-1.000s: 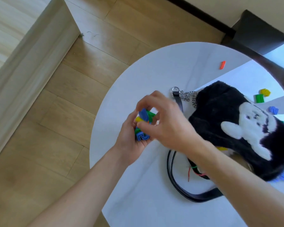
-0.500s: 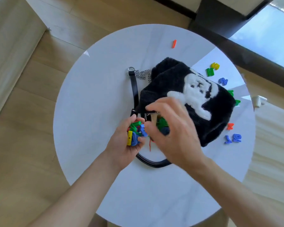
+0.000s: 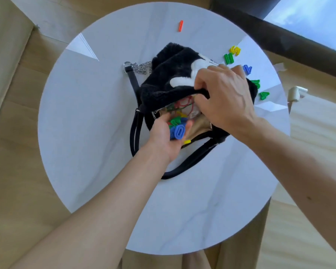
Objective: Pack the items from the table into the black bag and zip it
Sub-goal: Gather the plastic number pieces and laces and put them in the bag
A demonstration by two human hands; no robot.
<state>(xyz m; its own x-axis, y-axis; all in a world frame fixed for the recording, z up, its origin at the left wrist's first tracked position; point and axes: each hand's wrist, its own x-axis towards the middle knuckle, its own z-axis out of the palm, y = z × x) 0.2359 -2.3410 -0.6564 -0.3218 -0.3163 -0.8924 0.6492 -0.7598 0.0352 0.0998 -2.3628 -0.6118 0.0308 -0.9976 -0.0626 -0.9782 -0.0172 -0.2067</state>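
The left hand (image 3: 164, 135) cups blue and green plastic number pieces (image 3: 177, 129) at the open mouth of the black plush bag (image 3: 163, 78). The right hand (image 3: 224, 96) grips the bag's upper rim, holding it open on the round white table (image 3: 85, 133). More coloured numbers (image 3: 229, 58) lie on the table beside the bag's far right side.

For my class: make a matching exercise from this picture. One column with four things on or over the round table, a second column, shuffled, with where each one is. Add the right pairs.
Things
1. orange piece
2. blue 0
3. yellow S
4. metal chain

Places
A. held in the left hand at the bag's opening
B. alone near the table's far edge
C. on the table, beyond the right hand, beside a green piece
D. on the table at the black bag, hooked to the strap's ring

Pairs: 1-B, 2-A, 3-C, 4-D
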